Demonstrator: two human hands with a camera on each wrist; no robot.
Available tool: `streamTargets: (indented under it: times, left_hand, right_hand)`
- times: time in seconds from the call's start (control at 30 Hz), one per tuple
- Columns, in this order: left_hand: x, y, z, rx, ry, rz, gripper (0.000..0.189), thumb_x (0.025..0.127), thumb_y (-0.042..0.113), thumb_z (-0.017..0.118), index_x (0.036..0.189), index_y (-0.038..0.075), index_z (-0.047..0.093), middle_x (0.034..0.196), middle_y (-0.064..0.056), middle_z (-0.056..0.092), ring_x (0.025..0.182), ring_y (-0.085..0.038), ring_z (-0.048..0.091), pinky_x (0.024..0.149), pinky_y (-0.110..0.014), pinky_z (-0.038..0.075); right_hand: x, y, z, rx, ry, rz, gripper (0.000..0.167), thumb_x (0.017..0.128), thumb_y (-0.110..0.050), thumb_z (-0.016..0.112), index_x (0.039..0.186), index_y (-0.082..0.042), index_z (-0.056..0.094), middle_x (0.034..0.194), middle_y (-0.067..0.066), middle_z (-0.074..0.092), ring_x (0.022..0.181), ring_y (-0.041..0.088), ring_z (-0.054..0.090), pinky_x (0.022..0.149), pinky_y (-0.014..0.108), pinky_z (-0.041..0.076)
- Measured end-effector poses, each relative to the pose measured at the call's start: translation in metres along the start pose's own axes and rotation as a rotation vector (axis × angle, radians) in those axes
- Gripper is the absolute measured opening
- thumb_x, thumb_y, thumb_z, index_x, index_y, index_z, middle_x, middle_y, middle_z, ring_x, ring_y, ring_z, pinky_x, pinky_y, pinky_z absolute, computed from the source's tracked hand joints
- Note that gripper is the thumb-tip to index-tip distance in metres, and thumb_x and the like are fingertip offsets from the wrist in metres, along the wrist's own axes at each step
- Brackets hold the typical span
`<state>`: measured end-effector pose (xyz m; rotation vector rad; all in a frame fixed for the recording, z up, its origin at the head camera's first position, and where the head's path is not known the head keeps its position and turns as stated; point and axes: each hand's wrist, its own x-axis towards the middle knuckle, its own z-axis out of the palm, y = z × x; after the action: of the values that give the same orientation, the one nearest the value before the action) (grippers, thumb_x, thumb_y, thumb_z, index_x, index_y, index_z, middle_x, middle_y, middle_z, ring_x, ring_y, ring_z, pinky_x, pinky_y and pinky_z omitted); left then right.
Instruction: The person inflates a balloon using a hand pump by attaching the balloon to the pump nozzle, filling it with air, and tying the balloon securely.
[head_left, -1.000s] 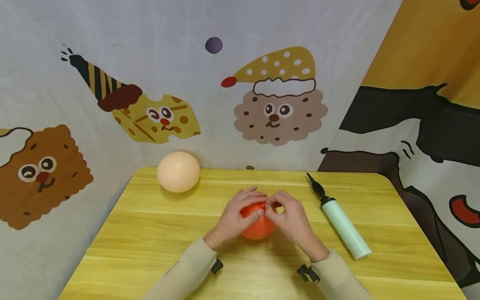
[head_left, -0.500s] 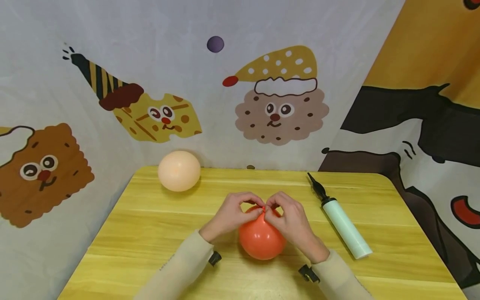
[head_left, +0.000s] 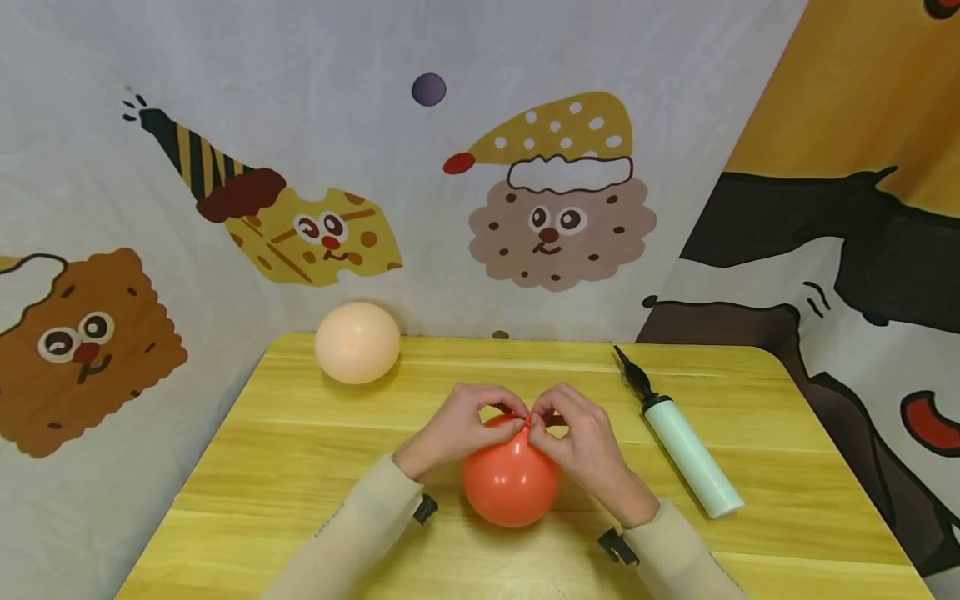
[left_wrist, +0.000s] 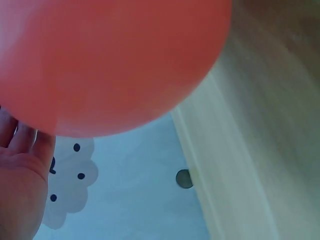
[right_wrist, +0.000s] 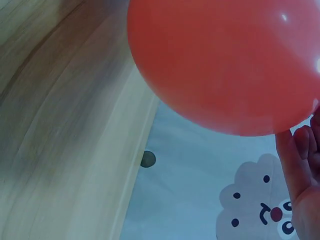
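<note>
A red inflated balloon [head_left: 513, 485] hangs below both hands in the head view, its neck at the top between the fingertips. My left hand [head_left: 459, 425] pinches the neck from the left, thumb and fingers meeting there. From the right, my right hand [head_left: 581, 429] pinches the same neck, its fingertips close against the left ones. The round balloon fills the upper part of the left wrist view [left_wrist: 115, 65] and of the right wrist view [right_wrist: 225, 65], hiding the pinching fingertips in both.
A peach balloon [head_left: 357, 343] sits at the table's back left. On the right lies a hand pump [head_left: 690, 454] with a pale green barrel and black nozzle. Behind the wooden table [head_left: 300, 500] hangs a white cloth [head_left: 435, 250] printed with cartoon biscuits.
The left hand has shifted from over the red balloon to pinching its neck. The balloon's body has swung toward the near edge and shows more fully. The right hand stays nearly in place.
</note>
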<state>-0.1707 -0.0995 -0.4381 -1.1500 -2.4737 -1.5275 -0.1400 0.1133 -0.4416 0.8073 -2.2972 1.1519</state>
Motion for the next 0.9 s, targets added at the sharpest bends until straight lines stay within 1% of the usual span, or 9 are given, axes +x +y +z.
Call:
streamTargets:
  times: [0.1,0.17,0.3,0.4,0.53,0.6,0.77,0.9]
  left_hand:
    - [0.002,0.003,-0.002,0.059,-0.024,0.037,0.008,0.092,0.007,0.076,0.099,0.010,0.076,0.097,0.002,0.076,0.092,-0.007,0.067,0.086,-0.027,0.058]
    - [0.004,0.005,-0.002,0.129,-0.021,0.078,0.009,0.090,0.006,0.077,0.098,0.010,0.075,0.096,0.001,0.075,0.091,-0.008,0.067,0.085,-0.025,0.058]
    - [0.005,0.009,0.001,0.287,0.017,0.180,0.010,0.087,0.005,0.079,0.095,0.008,0.074,0.094,-0.001,0.074,0.088,-0.012,0.068,0.082,-0.024,0.059]
    - [0.004,0.010,0.003,0.352,0.058,0.229,0.011,0.085,0.004,0.080,0.094,0.008,0.074,0.092,-0.001,0.074,0.087,-0.014,0.068,0.082,-0.021,0.058]
    - [0.003,0.010,0.004,0.352,0.082,0.251,0.013,0.083,0.002,0.080,0.092,0.008,0.073,0.092,-0.001,0.074,0.087,-0.014,0.068,0.082,-0.019,0.057]
    - [0.002,0.010,0.005,0.325,0.084,0.253,0.014,0.082,0.000,0.079,0.092,0.008,0.072,0.092,-0.002,0.073,0.087,-0.016,0.068,0.081,-0.022,0.059]
    - [0.000,0.011,0.005,0.279,0.077,0.231,0.015,0.082,0.000,0.077,0.091,0.009,0.069,0.092,-0.001,0.071,0.087,-0.017,0.067,0.081,-0.022,0.058]
    - [0.000,0.012,0.005,0.272,0.078,0.224,0.015,0.081,0.000,0.074,0.090,0.010,0.068,0.093,0.000,0.070,0.089,-0.014,0.066,0.083,-0.018,0.056]
  right_hand:
    - [0.000,0.001,0.000,0.003,0.002,-0.026,0.021,0.077,0.004,0.070,0.087,-0.013,0.064,0.087,-0.007,0.062,0.077,0.010,0.068,0.067,0.025,0.061]
    - [0.000,0.002,0.000,0.006,0.009,-0.049,0.022,0.077,0.005,0.069,0.087,-0.013,0.064,0.087,-0.006,0.062,0.077,0.010,0.068,0.066,0.026,0.062]
    - [0.000,0.003,0.001,0.008,0.022,-0.065,0.019,0.078,0.004,0.068,0.087,-0.012,0.065,0.086,-0.006,0.062,0.076,0.010,0.068,0.065,0.028,0.062]
    - [0.000,0.003,0.001,0.016,0.023,-0.057,0.015,0.079,0.002,0.067,0.086,-0.010,0.065,0.086,-0.006,0.062,0.077,0.010,0.068,0.066,0.027,0.062]
    - [0.000,0.003,0.001,0.021,0.028,-0.052,0.017,0.078,0.004,0.067,0.086,-0.010,0.064,0.086,-0.006,0.061,0.077,0.011,0.068,0.067,0.024,0.061]
    - [0.000,0.003,0.000,0.008,0.040,-0.060,0.020,0.076,0.007,0.068,0.086,-0.010,0.064,0.085,-0.005,0.062,0.076,0.010,0.067,0.066,0.022,0.061]
    - [0.001,0.005,-0.003,-0.050,0.083,-0.078,0.022,0.074,0.007,0.070,0.086,-0.010,0.063,0.084,-0.002,0.061,0.073,0.010,0.066,0.063,0.024,0.061]
    - [0.002,0.006,-0.008,-0.096,0.127,-0.055,0.024,0.071,0.007,0.070,0.084,-0.012,0.062,0.082,-0.003,0.060,0.072,0.010,0.065,0.062,0.026,0.061]
